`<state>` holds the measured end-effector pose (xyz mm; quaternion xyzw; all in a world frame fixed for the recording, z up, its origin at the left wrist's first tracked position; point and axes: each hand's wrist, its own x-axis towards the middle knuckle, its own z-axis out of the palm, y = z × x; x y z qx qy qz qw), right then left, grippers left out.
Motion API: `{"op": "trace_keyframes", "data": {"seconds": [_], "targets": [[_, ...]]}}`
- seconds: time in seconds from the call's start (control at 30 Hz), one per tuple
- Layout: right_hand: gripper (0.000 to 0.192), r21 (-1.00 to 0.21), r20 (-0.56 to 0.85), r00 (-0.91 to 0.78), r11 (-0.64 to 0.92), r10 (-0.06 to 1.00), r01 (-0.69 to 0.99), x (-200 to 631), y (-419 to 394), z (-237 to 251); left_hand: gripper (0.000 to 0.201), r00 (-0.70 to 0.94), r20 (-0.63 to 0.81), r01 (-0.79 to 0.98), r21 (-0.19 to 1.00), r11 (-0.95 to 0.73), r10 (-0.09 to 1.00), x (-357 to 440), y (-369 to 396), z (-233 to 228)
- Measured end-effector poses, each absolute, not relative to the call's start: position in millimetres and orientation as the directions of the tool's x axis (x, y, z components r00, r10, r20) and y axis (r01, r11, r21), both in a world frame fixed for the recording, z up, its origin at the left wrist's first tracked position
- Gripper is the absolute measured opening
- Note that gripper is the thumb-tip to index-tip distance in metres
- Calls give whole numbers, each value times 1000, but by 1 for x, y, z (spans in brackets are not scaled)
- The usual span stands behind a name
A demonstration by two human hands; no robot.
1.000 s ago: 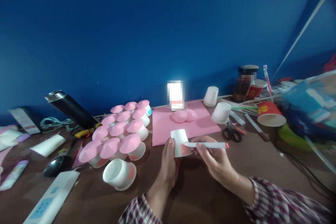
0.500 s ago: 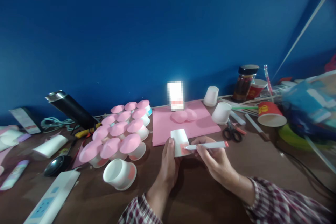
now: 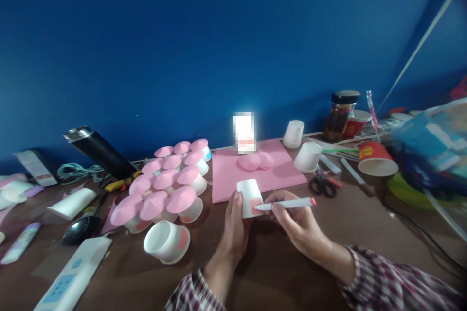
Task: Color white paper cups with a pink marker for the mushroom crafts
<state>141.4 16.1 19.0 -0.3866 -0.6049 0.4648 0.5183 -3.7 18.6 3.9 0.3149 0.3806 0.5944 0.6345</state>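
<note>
Upright in the middle, a white paper cup (image 3: 248, 191) with a patch of orange-pink colour low on its side is held in my left hand (image 3: 236, 231), thumb along its left wall. My right hand (image 3: 297, 226) pinches a white marker pen (image 3: 292, 203) with a red end, its tip against the coloured patch. Just beyond lies a pink sheet (image 3: 226, 180) bearing two pink paper cones (image 3: 249, 161). At my left stands another white cup (image 3: 166, 241) with an orange-pink patch, its mouth tilted to the left.
Several cups topped with pink cones (image 3: 181, 198) crowd the left. On the right are two upturned white cups (image 3: 308, 157), black scissors (image 3: 323, 186), a red paper cup (image 3: 377, 158) and a dark-lidded jar (image 3: 340, 116). A power strip (image 3: 71, 277) and black flask (image 3: 104, 153) lie further left.
The marker's tip has shifted slightly left and down over the cup's coloured patch, my right hand moving with it. My left hand and the cup stay put.
</note>
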Motion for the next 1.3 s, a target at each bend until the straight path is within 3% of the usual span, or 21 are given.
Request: {"op": "trace_keyframes", "data": {"seconds": [0.17, 0.4, 1.03, 1.3], "targets": [[19, -970, 244, -171, 242, 955, -30, 141, 17, 17, 42, 25, -134, -594, 795, 123, 991, -5, 19, 0], [23, -963, 227, -106, 206, 968, -176, 140, 20, 13, 40, -27, -228, -659, 737, 154, 973, -5, 20, -1], [8, -941, 301, -171, 322, 938, 106, 144, 18, 29, 36, -15, -173, -629, 767, 125, 985, -4, 20, 1], [12, -952, 280, -153, 295, 948, 83, 143, 16, 27, 34, -11, -157, -623, 773, 116, 987, -3, 19, 3]]}}
